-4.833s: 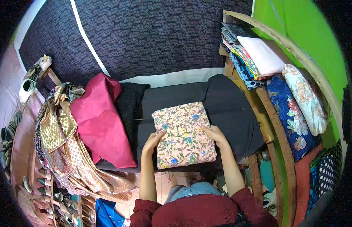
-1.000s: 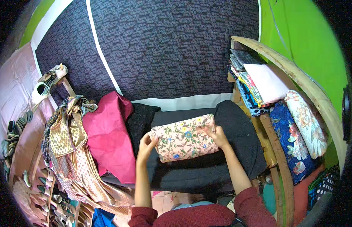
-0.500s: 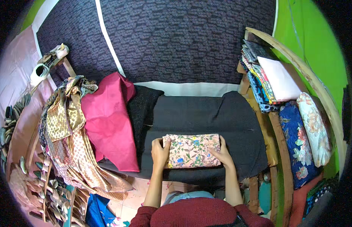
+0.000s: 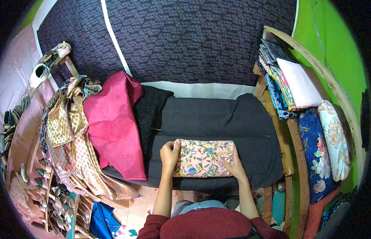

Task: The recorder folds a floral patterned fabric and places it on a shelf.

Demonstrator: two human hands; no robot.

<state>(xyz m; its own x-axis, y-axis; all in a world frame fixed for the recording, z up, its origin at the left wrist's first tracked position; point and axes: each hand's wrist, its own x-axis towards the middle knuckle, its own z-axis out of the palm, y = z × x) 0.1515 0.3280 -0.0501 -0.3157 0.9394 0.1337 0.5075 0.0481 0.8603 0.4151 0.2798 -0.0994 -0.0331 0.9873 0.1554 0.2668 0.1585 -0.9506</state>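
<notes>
A folded pink cloth with a floral print (image 4: 204,157) lies as a neat rectangle near the front of a black-covered surface (image 4: 201,119). At its left end my left hand (image 4: 169,156) is closed, pinching the upper left corner between thumb and fingers. My right hand (image 4: 235,165) grips the opposite end, its thumb on top and its fingers mostly hidden round the right edge.
Left of the black cover hang a crimson cloth (image 4: 115,127) and patterned gold-brown fabrics (image 4: 70,127). Folded fabrics (image 4: 299,85) and a blue floral cloth (image 4: 315,155) sit along the wooden rack (image 4: 291,147) at right. Several shoes (image 4: 60,211) stand at lower left.
My left hand's fingers have drawn up into a pinch at the cloth's corner. The cloth has shifted very slightly; the right hand keeps its hold. The whole view has moved a little.
</notes>
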